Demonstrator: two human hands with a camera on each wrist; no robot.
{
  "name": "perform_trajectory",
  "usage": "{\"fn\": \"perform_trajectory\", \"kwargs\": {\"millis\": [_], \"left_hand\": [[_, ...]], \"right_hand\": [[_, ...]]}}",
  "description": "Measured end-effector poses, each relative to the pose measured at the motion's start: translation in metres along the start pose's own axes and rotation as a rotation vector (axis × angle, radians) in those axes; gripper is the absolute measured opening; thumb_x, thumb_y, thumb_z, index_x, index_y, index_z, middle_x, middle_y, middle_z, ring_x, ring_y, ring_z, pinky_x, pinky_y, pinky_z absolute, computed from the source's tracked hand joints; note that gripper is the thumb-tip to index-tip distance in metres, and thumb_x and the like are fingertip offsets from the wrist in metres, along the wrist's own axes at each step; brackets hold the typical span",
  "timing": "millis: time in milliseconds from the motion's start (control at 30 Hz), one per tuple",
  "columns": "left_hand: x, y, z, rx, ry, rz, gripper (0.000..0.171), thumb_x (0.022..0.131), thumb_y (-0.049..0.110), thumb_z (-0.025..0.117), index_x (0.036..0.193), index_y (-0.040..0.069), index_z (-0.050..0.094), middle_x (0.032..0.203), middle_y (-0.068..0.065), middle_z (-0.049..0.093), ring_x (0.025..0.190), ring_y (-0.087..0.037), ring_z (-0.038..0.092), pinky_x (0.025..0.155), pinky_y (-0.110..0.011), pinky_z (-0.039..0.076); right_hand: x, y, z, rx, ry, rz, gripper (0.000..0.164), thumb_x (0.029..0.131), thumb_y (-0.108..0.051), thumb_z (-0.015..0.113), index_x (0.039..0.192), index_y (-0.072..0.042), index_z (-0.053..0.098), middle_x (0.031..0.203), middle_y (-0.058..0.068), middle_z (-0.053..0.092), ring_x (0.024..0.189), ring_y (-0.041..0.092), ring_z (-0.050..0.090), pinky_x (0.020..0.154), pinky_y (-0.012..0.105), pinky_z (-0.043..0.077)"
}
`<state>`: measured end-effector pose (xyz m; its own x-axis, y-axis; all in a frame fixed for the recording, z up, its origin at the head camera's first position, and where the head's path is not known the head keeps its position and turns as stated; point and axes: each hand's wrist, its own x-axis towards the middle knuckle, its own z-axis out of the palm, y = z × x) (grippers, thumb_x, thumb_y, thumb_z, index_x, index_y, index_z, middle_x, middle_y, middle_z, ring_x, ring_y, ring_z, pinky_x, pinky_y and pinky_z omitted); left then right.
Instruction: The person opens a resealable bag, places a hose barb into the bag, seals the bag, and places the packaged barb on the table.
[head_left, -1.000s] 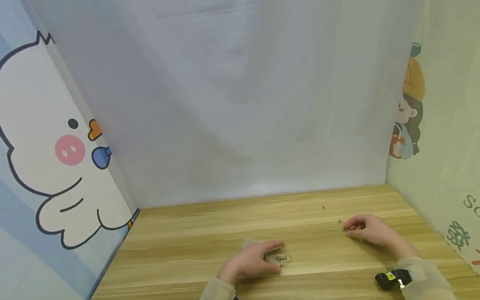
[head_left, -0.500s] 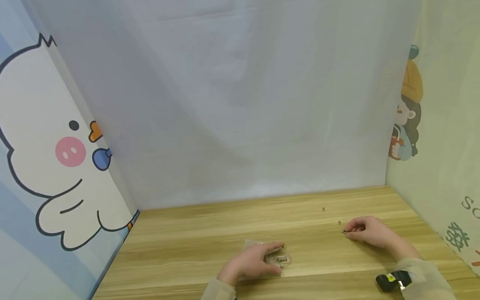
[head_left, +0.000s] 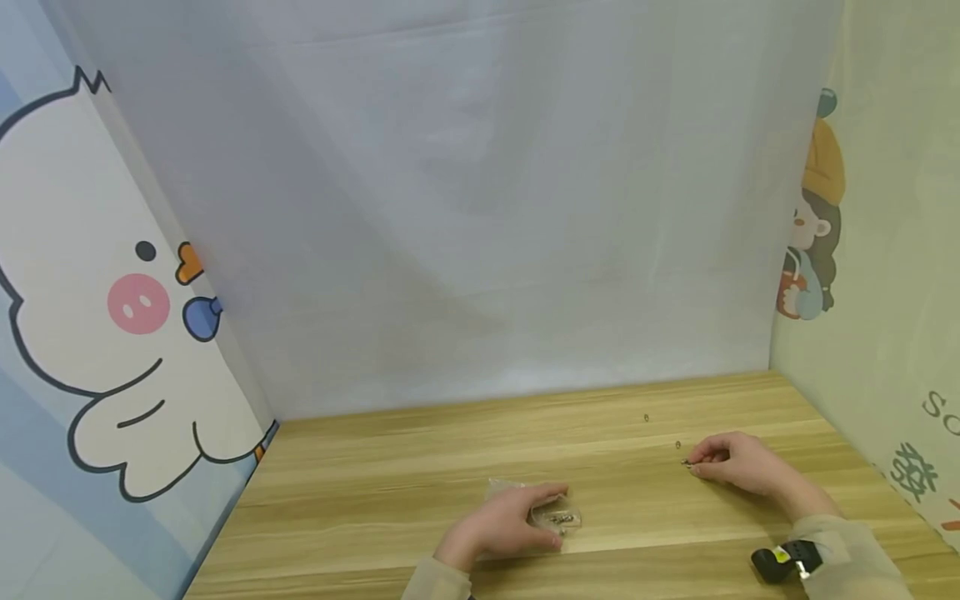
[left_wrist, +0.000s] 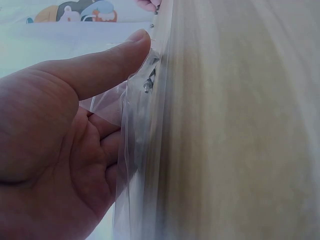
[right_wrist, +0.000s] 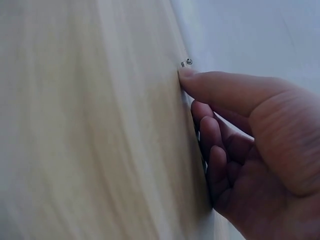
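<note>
My left hand (head_left: 513,517) rests on a clear plastic bag (head_left: 498,483) on the wooden table, thumb and index finger spread apart. Between them small metal pieces (head_left: 561,518) show inside the bag; one looks screw-like in the left wrist view. Farther right, the thumb and index finger of my right hand (head_left: 742,462) pinch a small metal piece (head_left: 686,463) at the tabletop. Its kind is too small to tell. A ring-like metal piece (head_left: 678,445) lies just beyond these fingertips, and a similar ring-like piece (head_left: 647,417) lies farther back.
The wood-grain table (head_left: 390,467) ends at a pale grey curtain (head_left: 480,208) behind. Printed panels stand at both sides, a white cartoon figure (head_left: 67,250) on the left. A black device (head_left: 783,560) is strapped at my right wrist.
Both hands stay in nearly the same places. The metal piece at the right fingertips has turned slightly and sits differently; a second since, two round outlines showed there.
</note>
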<state>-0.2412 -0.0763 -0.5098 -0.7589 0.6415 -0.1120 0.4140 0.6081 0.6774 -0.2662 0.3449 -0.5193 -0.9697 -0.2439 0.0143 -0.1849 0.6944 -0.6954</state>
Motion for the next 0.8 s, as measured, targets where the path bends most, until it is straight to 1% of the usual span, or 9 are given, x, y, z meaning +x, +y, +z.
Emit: {"fn": "perform_trajectory", "kwargs": {"millis": [400, 800], "left_hand": [[-0.0002, 0.0008, -0.0008, 0.005, -0.003, 0.013, 0.074, 0.093, 0.035, 0.086, 0.159, 0.026, 0.053, 0.155, 0.007, 0.057, 0.141, -0.015, 0.052, 0.117, -0.039, 0.045], [-0.0012, 0.0015, -0.0005, 0.0, -0.008, 0.006, 0.075, 0.093, 0.037, 0.085, 0.16, 0.026, 0.053, 0.156, 0.007, 0.057, 0.142, -0.016, 0.052, 0.118, -0.041, 0.044]], "right_hand": [[-0.0018, -0.0016, -0.0004, -0.022, 0.002, -0.01, 0.01, 0.096, -0.02, 0.081, 0.101, -0.011, 0.079, 0.089, -0.003, 0.069, 0.076, 0.009, 0.055, 0.068, 0.027, 0.047], [-0.0053, -0.0052, 0.0014, -0.065, 0.017, -0.039, 0.007, 0.096, -0.021, 0.082, 0.098, -0.015, 0.078, 0.087, -0.006, 0.067, 0.078, 0.007, 0.056, 0.069, 0.027, 0.049]]}}
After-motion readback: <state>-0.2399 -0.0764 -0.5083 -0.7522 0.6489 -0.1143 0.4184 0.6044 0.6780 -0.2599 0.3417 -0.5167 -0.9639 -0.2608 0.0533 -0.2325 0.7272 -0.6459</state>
